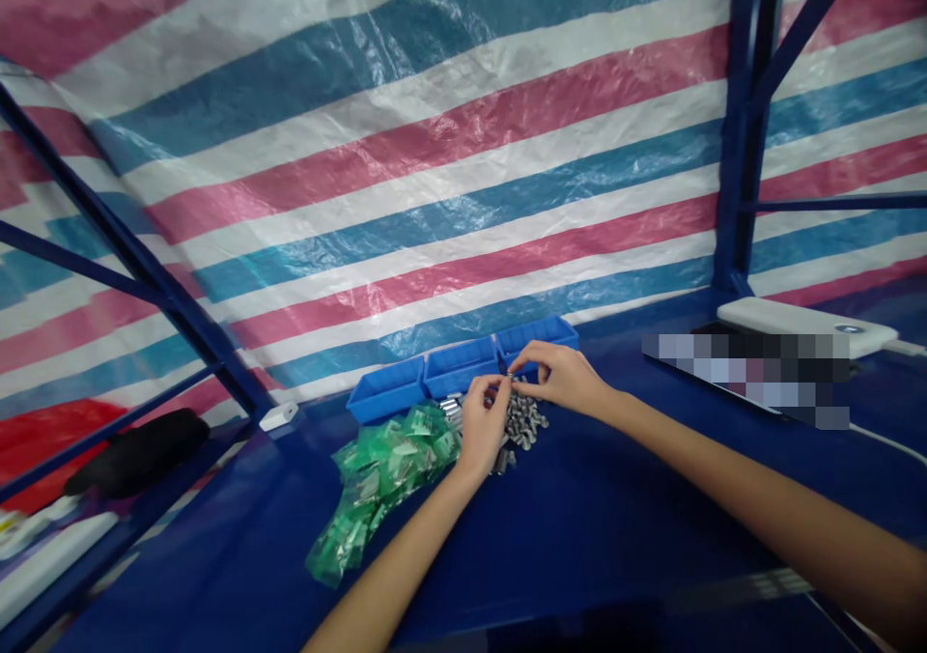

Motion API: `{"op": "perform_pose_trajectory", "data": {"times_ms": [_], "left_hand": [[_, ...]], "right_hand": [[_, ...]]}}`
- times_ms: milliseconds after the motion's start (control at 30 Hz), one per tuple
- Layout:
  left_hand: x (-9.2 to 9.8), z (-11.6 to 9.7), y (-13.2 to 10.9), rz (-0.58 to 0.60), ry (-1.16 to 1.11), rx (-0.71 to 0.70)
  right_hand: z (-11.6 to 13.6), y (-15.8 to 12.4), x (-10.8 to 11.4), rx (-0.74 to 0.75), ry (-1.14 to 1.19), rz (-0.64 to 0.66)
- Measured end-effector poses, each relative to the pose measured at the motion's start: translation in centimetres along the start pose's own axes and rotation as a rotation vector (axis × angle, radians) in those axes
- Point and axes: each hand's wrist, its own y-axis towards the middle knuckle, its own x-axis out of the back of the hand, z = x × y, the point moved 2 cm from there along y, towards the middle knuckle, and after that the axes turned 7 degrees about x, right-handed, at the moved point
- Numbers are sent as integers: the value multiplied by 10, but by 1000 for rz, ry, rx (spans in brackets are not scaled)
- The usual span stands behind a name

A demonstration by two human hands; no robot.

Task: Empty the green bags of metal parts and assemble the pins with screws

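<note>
My left hand (484,425) and my right hand (563,377) meet above a pile of small metal parts (527,423) on the blue table. Both hands are pinched closed, fingertips together on a small metallic piece (511,376) too tiny to name. Beside my left hand lie some shiny metal cylinders (452,410). Left of these is a heap of small green plastic packets (395,465). Just behind the hands stand three joined blue bins, the left bin (386,389), the middle bin (461,367) and the right bin (540,332), the last partly hidden by my right hand.
A white power bank (803,325) with a cable and a blurred-out flat device (745,378) lie at the right. At the left are a small white box (279,416) and a dark pouch (137,452). Blue metal posts (740,131) and striped sheeting (435,170) border the table (579,547).
</note>
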Motion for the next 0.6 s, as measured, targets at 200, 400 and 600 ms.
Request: {"op": "perform_pose_trajectory", "data": {"times_ms": [200, 400, 600], "left_hand": [[0, -3, -1, -3, 18, -24], [2, -3, -2, -29, 49, 7], [2, -3, -1, -41, 49, 2]], "right_hand": [[1, 0, -2, 27, 56, 47], [-1, 1, -1, 62, 47, 47], [1, -1, -5, 18, 66, 24]]}}
